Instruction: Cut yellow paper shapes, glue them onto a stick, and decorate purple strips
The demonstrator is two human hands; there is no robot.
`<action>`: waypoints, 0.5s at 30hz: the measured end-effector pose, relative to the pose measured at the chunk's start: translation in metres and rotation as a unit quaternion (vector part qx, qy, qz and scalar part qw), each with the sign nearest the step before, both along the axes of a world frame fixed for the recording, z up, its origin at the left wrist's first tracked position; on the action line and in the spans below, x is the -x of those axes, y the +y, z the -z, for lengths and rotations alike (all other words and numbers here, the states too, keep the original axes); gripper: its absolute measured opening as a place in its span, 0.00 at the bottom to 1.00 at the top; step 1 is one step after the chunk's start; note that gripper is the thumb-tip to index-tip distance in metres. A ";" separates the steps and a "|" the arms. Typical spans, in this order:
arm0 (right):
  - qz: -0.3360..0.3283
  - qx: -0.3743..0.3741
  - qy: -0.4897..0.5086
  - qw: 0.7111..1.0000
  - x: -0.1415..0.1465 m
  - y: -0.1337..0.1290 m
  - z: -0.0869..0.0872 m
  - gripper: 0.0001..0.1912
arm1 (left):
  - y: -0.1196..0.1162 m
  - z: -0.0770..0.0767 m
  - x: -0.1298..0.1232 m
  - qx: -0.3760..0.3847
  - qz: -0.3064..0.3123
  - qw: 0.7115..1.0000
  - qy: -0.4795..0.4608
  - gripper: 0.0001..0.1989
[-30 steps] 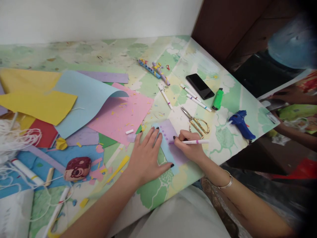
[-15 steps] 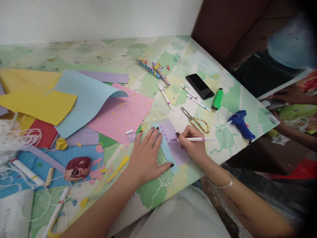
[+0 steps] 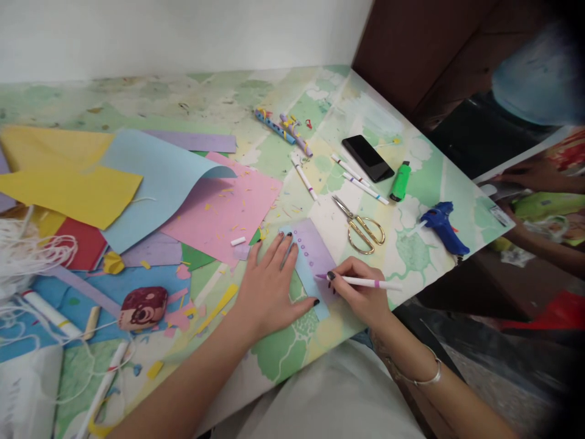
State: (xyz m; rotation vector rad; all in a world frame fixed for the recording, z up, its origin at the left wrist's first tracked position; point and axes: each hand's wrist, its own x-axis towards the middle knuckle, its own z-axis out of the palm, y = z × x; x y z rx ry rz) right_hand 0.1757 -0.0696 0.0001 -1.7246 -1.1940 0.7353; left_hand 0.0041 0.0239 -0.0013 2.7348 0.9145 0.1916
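Note:
My left hand [image 3: 269,286] lies flat with fingers spread, resting on the table and on the left edge of a light-blue paper strip [image 3: 307,273]. A purple paper piece [image 3: 317,244] joins that strip on its right and carries a row of small purple circles along its left side. Between the thumb and fingers of my right hand [image 3: 361,292] is a white felt-tip marker [image 3: 377,283] with a purple tip. The tip is at the purple paper, below the row; whether it touches, I cannot tell. Gold-handled scissors [image 3: 359,225] lie just beyond my right hand.
Beyond the scissors are several markers [image 3: 365,188], a black phone [image 3: 368,158], a green utility knife [image 3: 400,182] and a blue glue gun [image 3: 443,227]. Coloured sheets [image 3: 155,183], white string [image 3: 36,256] and a dark-red case [image 3: 143,308] cover the left. At right, another person's hand [image 3: 525,177] shows.
My right hand has moved down along the purple paper with the marker, uncovering the scissors' handles. More small circles show in the row. My left hand has stayed in place.

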 end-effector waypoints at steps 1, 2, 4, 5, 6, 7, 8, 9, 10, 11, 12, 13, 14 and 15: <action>0.001 0.002 -0.020 1.000 0.000 0.000 0.000 0.07 | 0.000 0.000 0.000 0.000 0.001 1.000 0.000 0.43; 0.005 0.002 -0.033 0.999 0.001 0.000 0.000 0.08 | 0.000 0.000 0.000 0.001 0.001 1.000 0.000 0.43; 0.016 -0.005 -0.046 0.999 0.001 0.001 0.001 0.10 | 0.000 0.000 0.000 0.001 0.002 1.000 -0.001 0.43; 0.022 -0.010 -0.052 0.998 0.001 0.001 0.001 0.12 | 0.000 0.000 0.000 0.001 0.001 1.000 -0.002 0.43; 0.028 -0.016 -0.057 0.998 0.000 0.001 0.002 0.14 | 0.000 0.000 0.000 0.001 0.001 1.000 -0.002 0.43; 0.034 -0.020 -0.061 0.997 0.000 0.002 0.002 0.15 | -0.001 0.000 0.000 0.000 0.001 1.000 -0.002 0.43; 0.038 -0.023 -0.064 0.997 -0.001 0.002 0.003 0.16 | -0.001 0.000 0.000 0.000 0.001 1.000 -0.002 0.44; 0.038 -0.023 -0.066 0.997 -0.001 0.002 0.003 0.16 | -0.001 0.001 0.000 0.000 0.001 1.000 -0.002 0.44; 0.033 -0.022 -0.068 0.997 -0.001 0.002 0.003 0.16 | -0.001 0.001 0.000 0.000 0.002 1.000 -0.003 0.44; 0.026 -0.021 -0.071 0.997 -0.002 0.003 0.004 0.16 | 0.000 0.001 0.000 0.000 0.002 1.000 -0.004 0.44; 0.016 -0.022 -0.073 0.997 -0.002 0.003 0.004 0.16 | 0.000 0.002 0.000 0.000 0.003 1.000 -0.006 0.44; 0.006 -0.023 -0.077 0.997 -0.002 0.003 0.004 0.16 | 0.000 0.002 0.000 0.000 0.003 1.000 -0.007 0.44; -0.003 -0.024 -0.080 0.997 -0.002 0.003 0.004 0.16 | 0.000 0.002 0.000 0.000 0.004 1.000 -0.007 0.44; -0.009 -0.025 -0.083 0.996 -0.002 0.003 0.004 0.16 | 0.000 0.002 0.000 0.001 0.004 1.000 -0.007 0.44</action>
